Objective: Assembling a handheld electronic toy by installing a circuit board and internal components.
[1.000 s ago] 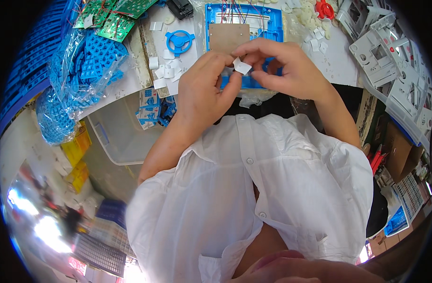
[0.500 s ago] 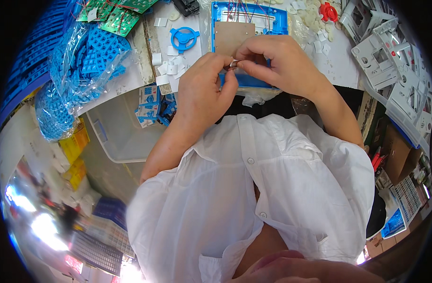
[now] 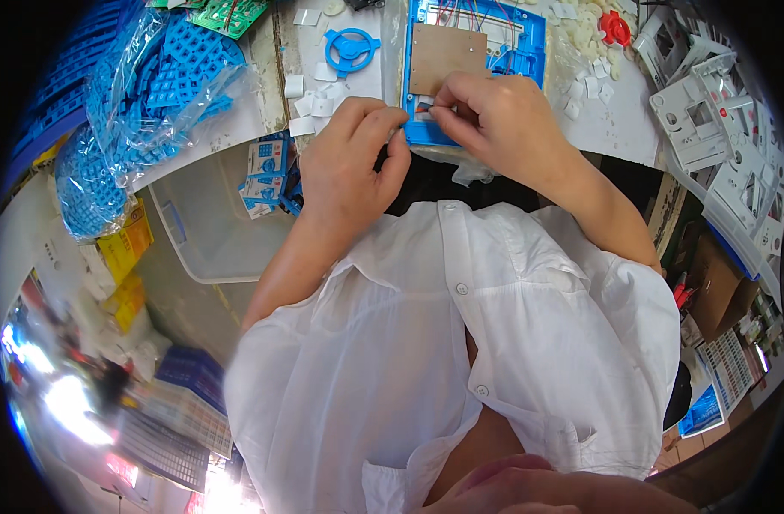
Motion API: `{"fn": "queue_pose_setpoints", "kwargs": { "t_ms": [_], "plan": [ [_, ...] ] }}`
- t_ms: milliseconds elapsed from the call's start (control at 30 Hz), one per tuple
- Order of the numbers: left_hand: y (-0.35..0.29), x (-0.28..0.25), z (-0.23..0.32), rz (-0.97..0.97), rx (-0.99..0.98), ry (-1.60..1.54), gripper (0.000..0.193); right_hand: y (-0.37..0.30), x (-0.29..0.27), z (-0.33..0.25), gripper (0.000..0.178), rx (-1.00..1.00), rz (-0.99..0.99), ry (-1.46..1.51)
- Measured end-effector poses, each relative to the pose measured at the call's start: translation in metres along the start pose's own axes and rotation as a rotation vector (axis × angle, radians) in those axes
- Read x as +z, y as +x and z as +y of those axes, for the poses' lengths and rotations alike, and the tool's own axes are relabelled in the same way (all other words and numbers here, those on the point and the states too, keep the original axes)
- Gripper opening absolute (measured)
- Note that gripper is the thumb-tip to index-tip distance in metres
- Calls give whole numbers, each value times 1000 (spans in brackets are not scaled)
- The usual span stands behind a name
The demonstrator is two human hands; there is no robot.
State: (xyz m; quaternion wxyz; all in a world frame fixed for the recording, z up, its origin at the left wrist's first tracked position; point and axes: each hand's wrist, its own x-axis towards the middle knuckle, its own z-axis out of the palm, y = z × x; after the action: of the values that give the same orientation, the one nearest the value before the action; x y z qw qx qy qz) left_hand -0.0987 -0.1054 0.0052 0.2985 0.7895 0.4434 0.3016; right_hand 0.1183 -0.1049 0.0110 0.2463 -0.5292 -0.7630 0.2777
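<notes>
Your right hand [image 3: 506,122] is over the blue casing [image 3: 535,51], left hand [image 3: 345,163] curled by its near-left corner, can't tell either's grip tbh

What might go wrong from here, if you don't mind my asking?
The blue casing sits near the table's front edge, with clear plastic hanging over it; a tug on that plastic might drag the casing.
The right hand is close to the brown board, so a slip could knock it.
Loose white pieces lie beside the left hand and could be brushed away.
</notes>
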Motion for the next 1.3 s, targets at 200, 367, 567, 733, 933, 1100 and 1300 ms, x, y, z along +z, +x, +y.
{"fn": "queue_pose_setpoints", "kwargs": {
  "t_ms": [200, 367, 567, 733, 933, 1100, 1300],
  "plan": [
    [2, 3, -10, -21, 132, 32, 26, -5, 11, -1, 14, 27, 52, -45],
    [3, 6, -12, -40, 146, 23, 26, -8, 10, 1, 13, 3, 53, -49],
    [6, 7, -11, -66, 148, 31, 27, -8, 7, 0, 10, -7, 42, -69],
    [7, 7, -11, -94, 145, 60, 28, -9, 9, 2, 11, -26, 79, -76],
    [8, 10, -9, -86, 82, 10, 27, -10, 8, 5, 11, -36, 57, -71],
    [7, 10, -9, -95, 72, 7, 25, -10, 11, 8, 13, -41, 65, -42],
    [5, 12, -11, -75, 83, -6, 27, -7, 4, 8, 13, -35, 5, -35]
  ]
}}
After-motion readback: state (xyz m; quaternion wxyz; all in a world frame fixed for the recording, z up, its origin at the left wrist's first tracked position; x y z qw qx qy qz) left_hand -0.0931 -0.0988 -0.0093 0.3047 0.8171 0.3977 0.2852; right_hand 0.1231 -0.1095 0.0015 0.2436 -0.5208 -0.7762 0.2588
